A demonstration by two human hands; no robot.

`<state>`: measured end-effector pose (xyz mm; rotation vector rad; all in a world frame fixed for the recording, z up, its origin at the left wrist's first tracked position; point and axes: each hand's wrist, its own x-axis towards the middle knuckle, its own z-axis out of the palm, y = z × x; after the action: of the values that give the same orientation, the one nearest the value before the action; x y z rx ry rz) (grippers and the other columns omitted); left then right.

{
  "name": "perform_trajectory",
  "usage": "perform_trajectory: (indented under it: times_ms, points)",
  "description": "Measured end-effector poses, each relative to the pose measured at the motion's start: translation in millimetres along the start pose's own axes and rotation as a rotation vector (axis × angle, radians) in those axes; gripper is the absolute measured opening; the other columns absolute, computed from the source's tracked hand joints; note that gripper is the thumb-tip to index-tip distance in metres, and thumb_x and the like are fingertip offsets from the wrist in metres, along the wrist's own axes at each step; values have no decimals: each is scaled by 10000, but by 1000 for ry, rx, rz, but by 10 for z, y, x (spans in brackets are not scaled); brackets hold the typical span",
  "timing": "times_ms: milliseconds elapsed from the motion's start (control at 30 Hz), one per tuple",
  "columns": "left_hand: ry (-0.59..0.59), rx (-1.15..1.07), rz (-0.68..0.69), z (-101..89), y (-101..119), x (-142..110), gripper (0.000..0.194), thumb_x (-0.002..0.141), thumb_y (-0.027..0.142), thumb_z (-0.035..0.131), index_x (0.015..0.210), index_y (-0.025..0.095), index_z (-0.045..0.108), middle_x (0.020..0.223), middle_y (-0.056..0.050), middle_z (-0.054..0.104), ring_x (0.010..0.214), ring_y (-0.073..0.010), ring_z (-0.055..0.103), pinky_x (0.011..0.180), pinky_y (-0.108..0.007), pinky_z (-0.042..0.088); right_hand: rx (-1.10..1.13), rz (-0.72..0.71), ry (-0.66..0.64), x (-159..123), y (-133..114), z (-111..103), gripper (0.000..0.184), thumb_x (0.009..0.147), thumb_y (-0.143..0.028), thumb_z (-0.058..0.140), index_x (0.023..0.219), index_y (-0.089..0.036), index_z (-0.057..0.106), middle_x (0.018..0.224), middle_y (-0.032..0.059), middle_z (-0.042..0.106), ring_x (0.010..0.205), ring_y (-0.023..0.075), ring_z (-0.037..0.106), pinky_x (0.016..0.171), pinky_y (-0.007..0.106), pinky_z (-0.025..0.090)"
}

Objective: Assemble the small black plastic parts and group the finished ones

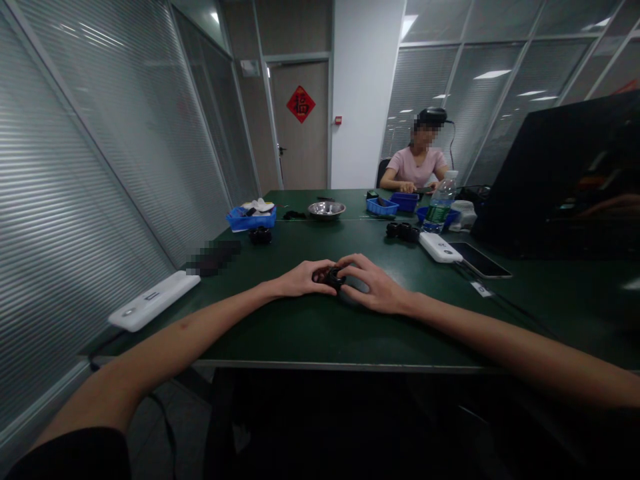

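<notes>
Both my hands meet over the middle of the green table (320,333). A small, black, rounded part (336,277) sits between them; its exact kind does not show. My left hand (305,279) wraps around its left side, with the thumb low and the fingers above. From the right, my right hand (376,285) closes its curved fingers and thumb on the same part. The fingers cover much of it. Similar black pieces (403,231) lie farther back on the right, and another black piece (260,235) lies at the back left.
A blue basket (251,220), a metal bowl (327,211) and blue trays (383,206) stand toward the back. On the right are a water bottle (442,203), a white power bank (440,247), a phone (480,259) and a large black screen (565,180). Another person (417,167) sits across.
</notes>
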<state>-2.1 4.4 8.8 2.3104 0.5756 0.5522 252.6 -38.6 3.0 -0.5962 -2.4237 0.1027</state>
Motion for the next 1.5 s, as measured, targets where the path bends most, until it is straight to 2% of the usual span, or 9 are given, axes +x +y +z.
perform_trajectory:
  times_ms: [133, 433, 567, 700, 967, 1133, 1233, 1333, 1500]
  points:
    - [-10, 34, -20, -6, 3, 3, 508, 856, 488, 752, 1240, 179, 624, 1096, -49, 651, 952, -196, 597, 829, -310, 438, -3, 6, 1, 3, -16, -5, 197, 991, -293, 610, 1182, -248, 616, 1311, 117, 561, 1214, 296, 552, 1011, 539, 533]
    - [35, -28, -64, 9, -34, 2, 600, 794, 490, 812, 1241, 181, 559, 1053, -40, 650, 896, -181, 589, 767, -291, 435, 14, -11, -7, -10, 34, 15, 338, 918, -93, 538, 1218, -237, 600, 1351, 118, 546, 1248, 296, 531, 1034, 545, 520]
    - [33, -13, -51, 8, -15, 5, 638, 809, 481, 798, 1327, 200, 554, 1109, -52, 654, 969, -207, 609, 832, -315, 444, 4, -1, -4, -5, 11, 7, 269, 954, -225, 608, 1222, -244, 604, 1326, 118, 556, 1226, 300, 544, 1020, 546, 529]
    - [1, 36, -29, -2, -5, 5, 532, 848, 489, 758, 1263, 185, 620, 1077, -47, 647, 924, -192, 592, 805, -307, 430, -12, 7, 0, 3, -6, 0, 220, 984, -306, 621, 1197, -250, 617, 1299, 116, 568, 1205, 296, 556, 1006, 539, 537]
    - [42, -45, -63, 22, -49, 11, 564, 796, 473, 814, 1206, 175, 566, 993, -25, 635, 857, -169, 573, 757, -295, 433, 8, -6, -14, -12, 36, 4, 380, 893, -64, 520, 1223, -234, 602, 1344, 117, 548, 1238, 294, 533, 1032, 536, 520]
    - [22, -44, -30, 6, -12, -2, 617, 819, 441, 798, 1331, 208, 541, 1153, -64, 649, 1033, -224, 612, 886, -346, 450, -8, -2, -4, -2, 2, 0, 273, 951, -223, 605, 1224, -240, 601, 1327, 120, 549, 1224, 303, 542, 1016, 542, 531]
    - [3, -9, -10, -8, 8, -7, 565, 849, 453, 768, 1317, 204, 574, 1182, -66, 642, 1050, -224, 608, 886, -334, 447, -26, 1, -6, 5, -11, 0, 227, 980, -302, 624, 1199, -241, 613, 1289, 120, 562, 1207, 296, 552, 1011, 522, 535]
    - [9, -2, -23, -2, -3, -2, 546, 837, 478, 777, 1259, 186, 591, 1102, -51, 644, 965, -200, 600, 817, -308, 441, -24, -6, -15, 2, 6, 3, 228, 980, -204, 580, 1205, -229, 606, 1299, 126, 554, 1206, 289, 550, 1014, 509, 532]
    - [40, -46, -57, 29, -54, 10, 578, 794, 486, 816, 1209, 186, 549, 966, -15, 633, 843, -168, 572, 740, -284, 415, 17, -15, -22, -16, 51, 11, 467, 839, 40, 452, 1204, -217, 591, 1343, 123, 537, 1263, 284, 519, 1045, 515, 508]
